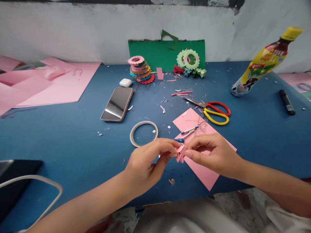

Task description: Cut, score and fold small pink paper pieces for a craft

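Between my two hands is a small piece of folded pink paper (180,154) with pointed pleats. My left hand (149,161) pinches its left side between thumb and fingertips. Thumb and forefinger of my right hand (215,155) close on its right edge. Under the right hand lies a sheet of pink paper (206,178), partly covered by the hand. A blue-and-white pen (190,130) and a clear ruler (202,125) rest on that sheet. A roll of tape (132,136) lies flat just beyond my left hand.
Scissors (213,111) with red and yellow handles lie behind the sheet. A phone (118,104), a white earbud case (125,83), stacked paper rings (141,70), a tilted-looking bottle (259,66) and a black marker (287,102) stand or lie around. Paper scraps are scattered; pink sheets (82,81) lie left.
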The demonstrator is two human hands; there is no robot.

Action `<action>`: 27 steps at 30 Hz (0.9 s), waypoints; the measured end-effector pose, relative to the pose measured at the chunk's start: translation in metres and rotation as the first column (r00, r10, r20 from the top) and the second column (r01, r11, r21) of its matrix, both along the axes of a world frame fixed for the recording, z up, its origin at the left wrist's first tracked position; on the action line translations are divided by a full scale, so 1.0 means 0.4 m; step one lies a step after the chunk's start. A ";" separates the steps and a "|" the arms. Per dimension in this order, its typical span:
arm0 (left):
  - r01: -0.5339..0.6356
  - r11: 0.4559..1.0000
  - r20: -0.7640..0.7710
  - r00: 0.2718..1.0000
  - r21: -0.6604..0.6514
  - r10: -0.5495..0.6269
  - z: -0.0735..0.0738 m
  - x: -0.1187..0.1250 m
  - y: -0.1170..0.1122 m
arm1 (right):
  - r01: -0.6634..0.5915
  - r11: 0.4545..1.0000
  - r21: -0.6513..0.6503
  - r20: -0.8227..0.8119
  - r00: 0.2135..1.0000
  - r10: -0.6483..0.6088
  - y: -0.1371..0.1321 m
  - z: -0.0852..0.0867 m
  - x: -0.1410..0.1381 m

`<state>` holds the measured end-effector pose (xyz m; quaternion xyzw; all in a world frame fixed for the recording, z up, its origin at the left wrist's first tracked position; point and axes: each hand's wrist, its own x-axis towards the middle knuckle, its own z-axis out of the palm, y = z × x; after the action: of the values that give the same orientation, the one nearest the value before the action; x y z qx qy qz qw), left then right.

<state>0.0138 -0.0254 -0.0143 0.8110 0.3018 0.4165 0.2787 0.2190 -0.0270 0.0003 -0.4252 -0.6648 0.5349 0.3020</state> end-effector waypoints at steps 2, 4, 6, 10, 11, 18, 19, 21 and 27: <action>0.001 0.999 -0.029 1.000 0.046 0.001 0.003 0.001 -0.001 | -0.006 1.000 -0.027 -0.009 1.000 0.006 0.001 -0.004 -0.002; -0.002 0.998 -0.044 0.999 0.059 0.005 0.006 0.002 -0.003 | -0.015 1.000 -0.007 -0.012 1.000 0.015 0.001 -0.008 -0.004; 0.000 0.998 -0.050 0.999 0.056 0.003 0.009 0.002 -0.004 | -0.022 1.000 0.014 -0.015 1.000 0.022 0.000 -0.010 -0.004; 0.028 0.998 -0.074 0.997 0.062 -0.024 0.011 0.000 -0.006 | -0.032 0.999 -0.028 -0.017 0.999 0.032 -0.001 -0.011 -0.006; 0.037 0.996 -0.086 0.996 0.076 -0.031 0.011 -0.001 -0.007 | -0.032 0.999 -0.044 -0.022 0.999 0.031 -0.002 -0.012 -0.006; 0.099 0.966 -0.221 0.974 0.241 -0.045 0.004 -0.014 -0.016 | 0.020 0.997 -0.077 -0.099 0.995 -0.028 -0.008 -0.017 -0.009; 0.101 0.957 -0.252 0.967 0.272 -0.031 0.001 -0.016 -0.017 | 0.022 0.998 -0.055 -0.097 0.995 -0.027 -0.008 -0.017 -0.009; 0.126 0.930 -0.298 0.954 0.344 -0.019 -0.006 -0.018 -0.016 | 0.035 0.999 0.033 -0.059 0.998 -0.033 -0.009 -0.019 -0.010; 0.146 0.881 -0.314 0.949 0.450 0.003 -0.013 -0.012 -0.011 | 0.044 0.941 0.335 0.037 0.997 -0.060 0.002 -0.029 -0.003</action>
<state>0.0090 -0.0297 -0.0195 0.9194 0.2014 0.3355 0.0404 0.2176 -0.0263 -0.0112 -0.3977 -0.7413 0.3961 0.3680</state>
